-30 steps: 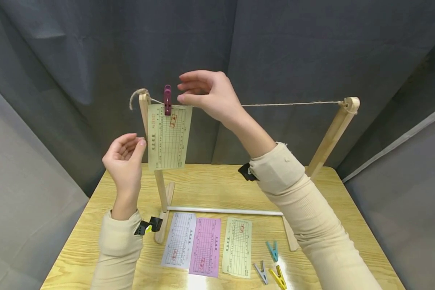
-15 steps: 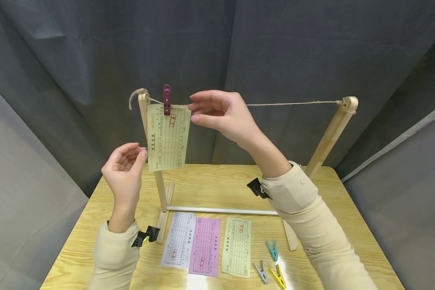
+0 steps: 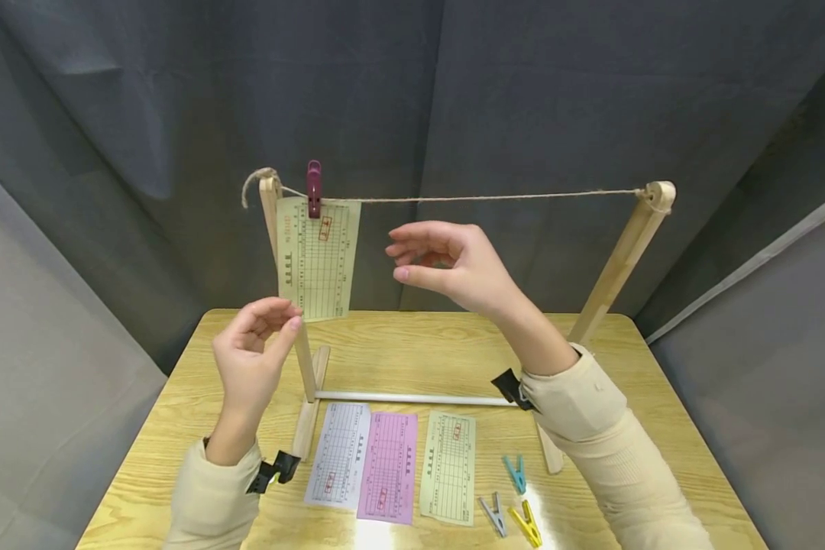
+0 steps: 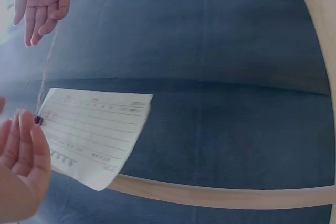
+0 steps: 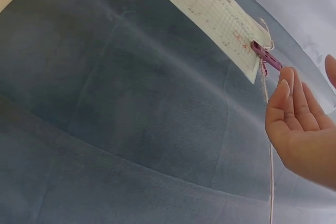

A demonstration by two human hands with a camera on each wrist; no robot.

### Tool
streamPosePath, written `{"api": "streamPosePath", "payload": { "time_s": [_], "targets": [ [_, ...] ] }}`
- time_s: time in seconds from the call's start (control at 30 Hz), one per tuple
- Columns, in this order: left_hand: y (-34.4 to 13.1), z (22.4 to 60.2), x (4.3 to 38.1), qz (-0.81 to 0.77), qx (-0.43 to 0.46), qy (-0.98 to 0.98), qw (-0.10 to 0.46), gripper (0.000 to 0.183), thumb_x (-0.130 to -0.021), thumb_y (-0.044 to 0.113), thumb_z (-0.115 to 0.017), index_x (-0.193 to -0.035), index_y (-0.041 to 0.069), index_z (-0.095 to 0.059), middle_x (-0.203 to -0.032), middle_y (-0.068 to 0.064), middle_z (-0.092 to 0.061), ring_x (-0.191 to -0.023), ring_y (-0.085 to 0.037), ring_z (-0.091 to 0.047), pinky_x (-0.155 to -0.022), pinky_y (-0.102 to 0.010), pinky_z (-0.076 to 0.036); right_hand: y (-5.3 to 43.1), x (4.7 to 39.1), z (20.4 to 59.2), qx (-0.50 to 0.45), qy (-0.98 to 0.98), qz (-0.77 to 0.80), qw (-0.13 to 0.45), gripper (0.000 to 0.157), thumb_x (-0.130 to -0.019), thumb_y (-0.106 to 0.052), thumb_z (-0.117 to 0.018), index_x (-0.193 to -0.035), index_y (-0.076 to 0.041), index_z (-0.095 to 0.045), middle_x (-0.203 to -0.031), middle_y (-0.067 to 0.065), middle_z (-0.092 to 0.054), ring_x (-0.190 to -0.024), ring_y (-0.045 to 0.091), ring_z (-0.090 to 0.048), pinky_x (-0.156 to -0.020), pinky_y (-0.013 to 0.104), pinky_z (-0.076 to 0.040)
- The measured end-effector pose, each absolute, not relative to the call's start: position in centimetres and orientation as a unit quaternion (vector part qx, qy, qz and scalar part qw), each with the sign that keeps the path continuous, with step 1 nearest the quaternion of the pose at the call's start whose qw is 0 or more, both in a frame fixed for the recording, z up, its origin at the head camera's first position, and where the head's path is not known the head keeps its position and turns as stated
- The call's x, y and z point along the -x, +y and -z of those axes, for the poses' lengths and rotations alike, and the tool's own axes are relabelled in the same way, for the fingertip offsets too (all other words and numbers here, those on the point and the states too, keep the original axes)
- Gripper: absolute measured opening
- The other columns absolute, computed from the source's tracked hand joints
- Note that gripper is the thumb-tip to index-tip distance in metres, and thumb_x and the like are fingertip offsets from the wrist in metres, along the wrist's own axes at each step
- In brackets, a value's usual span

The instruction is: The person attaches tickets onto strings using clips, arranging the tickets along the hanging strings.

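A pale green printed form [image 3: 319,267] hangs from the twine [image 3: 495,198] at its left end. One purple clothespin [image 3: 314,189] clips its top edge to the line. My left hand [image 3: 254,347], fingers loosely bent and holding nothing, is at the form's lower left corner and overlaps it in the head view. To the right of the form and below the twine, my right hand [image 3: 447,263] is in the air, fingers relaxed with nothing between them. The left wrist view shows the hanging form [image 4: 97,129] beyond the left fingers; the right wrist view shows the clothespin [image 5: 266,55] too.
White [image 3: 339,454], pink [image 3: 388,467] and green [image 3: 448,467] forms lie side by side on the wooden table [image 3: 509,344]. Teal [image 3: 516,473], grey [image 3: 494,513] and yellow [image 3: 526,524] clothespins lie to their right. Wooden posts [image 3: 622,263] with a white crossbar [image 3: 419,399] carry the twine.
My right hand has moved down and to the right, away from the purple clothespin. My left hand has lowered and shifted slightly right. The form stays hanging.
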State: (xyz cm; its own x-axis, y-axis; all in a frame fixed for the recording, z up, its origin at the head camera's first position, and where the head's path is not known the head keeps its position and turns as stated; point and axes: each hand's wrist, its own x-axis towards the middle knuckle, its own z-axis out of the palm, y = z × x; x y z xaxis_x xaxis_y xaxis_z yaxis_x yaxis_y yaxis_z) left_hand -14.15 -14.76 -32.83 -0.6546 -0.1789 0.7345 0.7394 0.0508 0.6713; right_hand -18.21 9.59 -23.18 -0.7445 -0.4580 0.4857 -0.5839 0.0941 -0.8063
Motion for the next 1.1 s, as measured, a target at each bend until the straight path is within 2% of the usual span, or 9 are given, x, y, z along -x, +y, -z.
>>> {"api": "streamPosePath", "payload": {
  "time_s": [0.1,0.17,0.23,0.3,0.37,0.53,0.83,1.1],
  "targets": [
    [-14.6,33.6,14.1,0.651,0.255,-0.635,0.330,0.025,-0.077,-0.004,-0.067,-0.091,-0.021,-0.054,-0.085,0.003,-0.066,-0.076,-0.008,-0.062,-0.070,-0.020,-0.049,10.4,17.9,24.1,-0.350,-0.748,-0.561,0.053,0.036,-0.075,0.004,-0.068,-0.110,0.007,-0.060,-0.097,0.014,-0.066,-0.084,0.019,-0.061,-0.074,0.030,-0.049],
    [-14.5,34.1,14.1,0.646,0.273,-0.638,0.317,0.022,-0.076,-0.008,-0.066,-0.091,-0.019,-0.056,-0.086,0.002,-0.066,-0.076,-0.009,-0.062,-0.069,-0.019,-0.049,10.9,17.7,24.8,-0.349,-0.754,-0.554,0.052,0.036,-0.075,0.004,-0.069,-0.109,0.007,-0.061,-0.097,0.013,-0.066,-0.084,0.019,-0.061,-0.074,0.030,-0.048],
    [-14.4,34.6,14.1,0.644,0.284,-0.643,0.302,0.020,-0.073,-0.015,-0.065,-0.092,-0.013,-0.060,-0.085,0.001,-0.066,-0.076,-0.008,-0.061,-0.069,-0.019,-0.049,11.5,17.6,25.4,-0.346,-0.763,-0.544,0.050,0.036,-0.075,0.003,-0.069,-0.109,0.005,-0.061,-0.097,0.012,-0.066,-0.084,0.018,-0.061,-0.074,0.029,-0.048],
    [-14.3,35.1,14.1,0.640,0.297,-0.648,0.288,0.030,-0.069,-0.022,-0.062,-0.095,-0.005,-0.063,-0.084,-0.002,-0.066,-0.075,-0.008,-0.061,-0.067,-0.018,-0.049,12.1,17.4,26.1,-0.344,-0.769,-0.537,0.047,0.035,-0.075,0.003,-0.070,-0.109,0.005,-0.061,-0.097,0.012,-0.066,-0.084,0.017,-0.060,-0.073,0.028,-0.048],
    [-14.3,35.6,14.1,0.631,0.306,-0.657,0.275,0.036,-0.067,-0.024,-0.061,-0.096,-0.002,-0.064,-0.082,-0.006,-0.066,-0.074,-0.008,-0.061,-0.065,-0.018,-0.048,12.6,17.3,26.7,-0.342,-0.774,-0.532,0.042,0.035,-0.075,0.003,-0.070,-0.109,0.005,-0.061,-0.097,0.011,-0.066,-0.083,0.017,-0.060,-0.073,0.027,-0.048],
    [-14.2,36.7,14.1,0.615,0.331,-0.671,0.250,0.029,-0.068,-0.021,-0.063,-0.095,-0.012,-0.060,-0.079,-0.017,-0.064,-0.074,-0.009,-0.060,-0.065,-0.020,-0.049,13.7,17.1,28.3,-0.345,-0.774,-0.531,0.034,0.034,-0.075,0.004,-0.069,-0.109,0.005,-0.061,-0.097,0.012,-0.066,-0.084,0.018,-0.061,-0.072,0.027,-0.049],
    [-13.7,38.3,14.1,0.592,0.332,-0.703,0.211,0.031,-0.067,-0.021,-0.065,-0.096,-0.011,-0.059,-0.079,-0.019,-0.063,-0.074,-0.009,-0.060,-0.066,-0.022,-0.050,15.2,16.8,31.0,-0.350,-0.773,-0.527,0.039,0.033,-0.076,0.004,-0.069,-0.107,0.005,-0.061,-0.097,0.011,-0.066,-0.086,0.018,-0.061,-0.070,0.026,-0.049],
    [-13.0,39.7,14.3,0.584,0.342,-0.707,0.205,0.033,-0.067,-0.018,-0.066,-0.098,-0.010,-0.060,-0.079,-0.018,-0.063,-0.071,-0.015,-0.060,-0.063,-0.025,-0.051,16.3,16.5,33.3,-0.350,-0.772,-0.529,0.035,0.033,-0.075,0.006,-0.068,-0.107,0.008,-0.060,-0.098,0.016,-0.065,-0.086,0.018,-0.061,-0.070,0.025,-0.049]
  ]
}}
